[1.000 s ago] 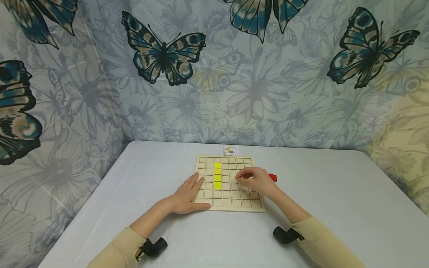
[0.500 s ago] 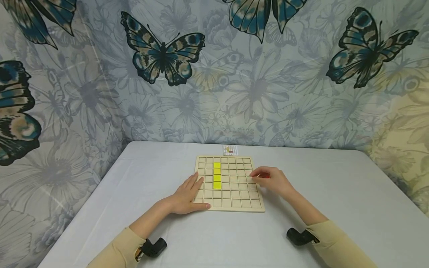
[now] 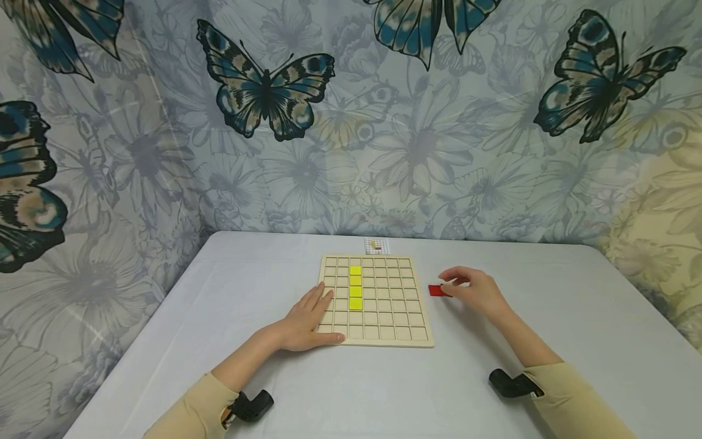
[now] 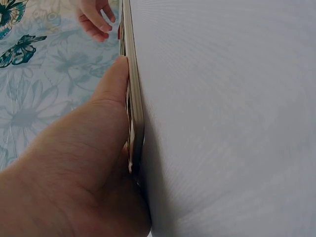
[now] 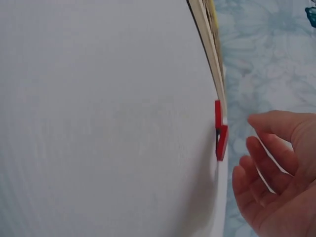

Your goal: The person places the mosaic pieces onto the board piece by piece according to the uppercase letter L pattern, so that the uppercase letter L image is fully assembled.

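A pale wooden grid board [image 3: 384, 332] lies on the table, with a column of several yellow square tiles [image 3: 355, 291] in its cells. My left hand [image 3: 304, 317] rests along the board's left and near edges, fingers straight and thumb on the front rim. To the right of the board lie red tiles [image 3: 435, 291]. In the right wrist view they show as two red pieces [image 5: 222, 142], one overlapping the other. My right hand [image 3: 476, 292] hovers just over and beside them, fingers loosely bent and apart, holding nothing; its fingertips partly cover the red tiles in the head view.
A small printed card [image 3: 377, 246] with a coloured grid pattern lies behind the board. White cloth covers the table [image 3: 548, 317], and a butterfly-patterned curtain [image 3: 428, 152] hangs behind it. Each wrist carries a black camera [image 3: 512, 384].
My right hand has moved right, from over the board's right side to the red tiles, and its fingers have spread. My left hand and the yellow tiles have stayed put.
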A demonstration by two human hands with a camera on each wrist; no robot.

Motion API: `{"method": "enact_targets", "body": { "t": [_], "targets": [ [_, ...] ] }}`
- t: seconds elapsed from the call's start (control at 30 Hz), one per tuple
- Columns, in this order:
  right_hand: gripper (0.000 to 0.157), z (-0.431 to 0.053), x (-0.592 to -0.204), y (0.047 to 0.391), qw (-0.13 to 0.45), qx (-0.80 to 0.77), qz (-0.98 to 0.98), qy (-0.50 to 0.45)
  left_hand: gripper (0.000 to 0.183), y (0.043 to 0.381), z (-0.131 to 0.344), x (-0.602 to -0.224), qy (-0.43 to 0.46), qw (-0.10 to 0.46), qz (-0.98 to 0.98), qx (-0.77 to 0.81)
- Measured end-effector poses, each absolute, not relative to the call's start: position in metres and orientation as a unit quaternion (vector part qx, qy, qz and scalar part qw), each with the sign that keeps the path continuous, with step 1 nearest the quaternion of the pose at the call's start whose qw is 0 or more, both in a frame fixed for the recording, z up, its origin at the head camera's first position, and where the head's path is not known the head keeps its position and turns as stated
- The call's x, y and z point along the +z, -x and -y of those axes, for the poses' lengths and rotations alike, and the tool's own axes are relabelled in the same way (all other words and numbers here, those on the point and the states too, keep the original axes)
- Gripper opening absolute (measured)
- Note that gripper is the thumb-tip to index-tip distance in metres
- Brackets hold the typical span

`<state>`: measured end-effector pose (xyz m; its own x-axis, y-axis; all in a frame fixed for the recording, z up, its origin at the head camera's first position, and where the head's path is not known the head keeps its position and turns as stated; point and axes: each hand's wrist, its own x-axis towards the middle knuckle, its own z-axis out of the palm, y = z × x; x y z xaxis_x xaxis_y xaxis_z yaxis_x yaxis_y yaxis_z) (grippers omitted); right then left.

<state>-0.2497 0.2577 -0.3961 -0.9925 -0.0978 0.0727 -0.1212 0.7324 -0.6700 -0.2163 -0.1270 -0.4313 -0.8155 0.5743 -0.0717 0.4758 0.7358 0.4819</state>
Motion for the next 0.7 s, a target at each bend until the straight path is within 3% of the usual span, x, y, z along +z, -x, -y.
{"method": "enact_targets", "body": {
  "t": [0.7],
  "targets": [
    [0.031, -0.2693, -0.4019, 0.2565, -0.030, 0.345, 0.937, -0.051, 0.098, 0.2123, 0.1242, -0.4210, -0.270, 0.124, -0.929, 0.220]
  ]
}}
